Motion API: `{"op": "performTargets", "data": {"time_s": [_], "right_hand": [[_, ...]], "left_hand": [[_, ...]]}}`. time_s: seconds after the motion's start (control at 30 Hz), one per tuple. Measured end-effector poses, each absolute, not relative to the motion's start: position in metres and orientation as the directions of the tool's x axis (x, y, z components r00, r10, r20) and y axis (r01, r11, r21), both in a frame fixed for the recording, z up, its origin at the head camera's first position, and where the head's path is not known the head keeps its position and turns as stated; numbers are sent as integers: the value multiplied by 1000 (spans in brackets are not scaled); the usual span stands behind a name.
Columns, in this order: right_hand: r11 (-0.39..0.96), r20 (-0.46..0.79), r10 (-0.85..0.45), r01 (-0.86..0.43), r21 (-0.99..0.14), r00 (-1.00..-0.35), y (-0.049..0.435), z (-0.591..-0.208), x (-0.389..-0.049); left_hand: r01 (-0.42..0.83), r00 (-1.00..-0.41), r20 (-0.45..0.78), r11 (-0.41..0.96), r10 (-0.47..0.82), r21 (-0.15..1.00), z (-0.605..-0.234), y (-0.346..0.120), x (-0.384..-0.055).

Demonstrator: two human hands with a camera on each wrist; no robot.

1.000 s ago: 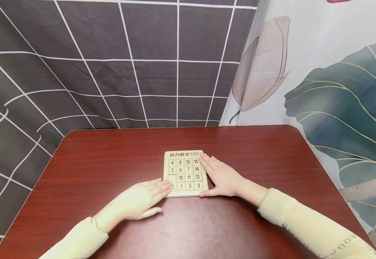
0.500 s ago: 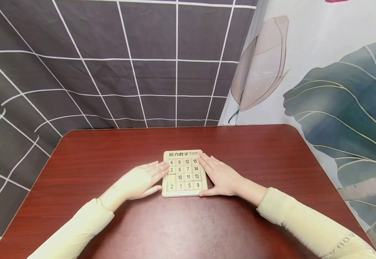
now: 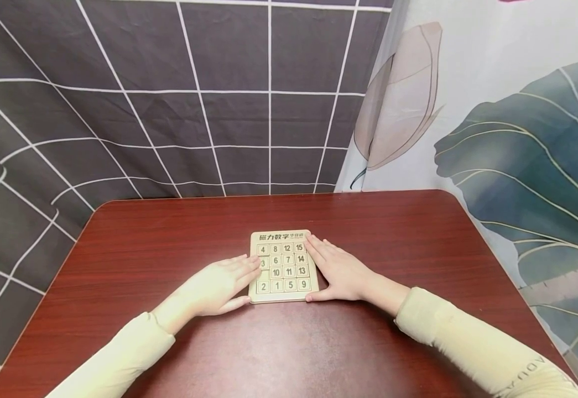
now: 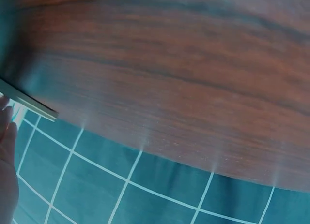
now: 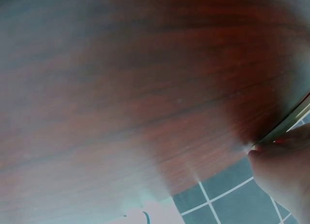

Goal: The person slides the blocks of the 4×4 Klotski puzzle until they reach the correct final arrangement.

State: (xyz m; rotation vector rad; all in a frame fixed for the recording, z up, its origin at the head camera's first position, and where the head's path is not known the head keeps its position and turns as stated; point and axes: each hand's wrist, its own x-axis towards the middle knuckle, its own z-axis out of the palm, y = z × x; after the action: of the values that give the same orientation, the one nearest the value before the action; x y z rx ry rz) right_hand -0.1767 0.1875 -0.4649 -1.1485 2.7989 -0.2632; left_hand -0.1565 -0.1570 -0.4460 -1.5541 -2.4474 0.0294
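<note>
A pale number sliding puzzle [image 3: 281, 296] with dark printed numerals lies flat on the table. My left hand [image 3: 214, 287] reaches in from the left with straight fingers, its fingertips on the tile marked 3 [image 3: 263, 263]. That tile sits slightly lower than the 6 beside it, and a bare slot [image 3: 264, 275] shows between it and the 2. Along the puzzle's right edge rests my right hand [image 3: 345, 272], fingers extended near the upper corner and thumb at the lower one. In the left wrist view, the puzzle's edge [image 4: 29, 105] appears beside a few fingers; the right wrist view shows its edge [image 5: 286, 128] too.
The reddish-brown wooden table [image 3: 169, 232] has rounded far corners. Behind it hangs a dark curtain [image 3: 234, 121] with a white grid, and a white curtain with leaf prints [image 3: 527, 155] hangs at the right.
My left hand has gone from the 2 tile up to the 3 tile, then slightly back towards me. The 3 tile has slid a little down. My right hand stays in place.
</note>
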Motion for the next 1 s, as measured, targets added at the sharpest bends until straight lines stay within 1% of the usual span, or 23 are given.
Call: {"op": "performTargets", "data": {"time_s": [0.23,0.43,0.53,0.6,0.77,0.83,0.93,1.0], "right_hand": [[700,-29,-705,-689,-185,-709,187,-467,-178],[701,-29,-705,-690,-183,-709,187,-467,-178],[702,-30,-704,-688,-184,-710,188,-466,-178],[704,-31,-702,-686,-186,-712,188,-466,-178],[705,-30,-700,-684,-188,-713,188,-466,-177],[701,-23,-703,-688,-188,-711,188,-466,-177],[701,-26,-704,-689,-187,-709,187,-466,-176],[700,-27,-704,-688,-189,-709,187,-465,-176]], "left_hand": [[904,-359,228,398,905,-158,-448,-158,-151],[928,-268,288,327,919,-179,-450,-160,-145],[927,-257,292,320,921,-195,-449,-159,-151],[921,-282,280,341,918,-189,-447,-158,-160],[887,-394,235,435,888,-156,-443,-153,-184],[874,-430,211,463,878,-146,-442,-152,-191],[866,-463,171,485,870,-123,-443,-150,-196],[864,-474,149,491,868,-108,-443,-149,-197]]}}
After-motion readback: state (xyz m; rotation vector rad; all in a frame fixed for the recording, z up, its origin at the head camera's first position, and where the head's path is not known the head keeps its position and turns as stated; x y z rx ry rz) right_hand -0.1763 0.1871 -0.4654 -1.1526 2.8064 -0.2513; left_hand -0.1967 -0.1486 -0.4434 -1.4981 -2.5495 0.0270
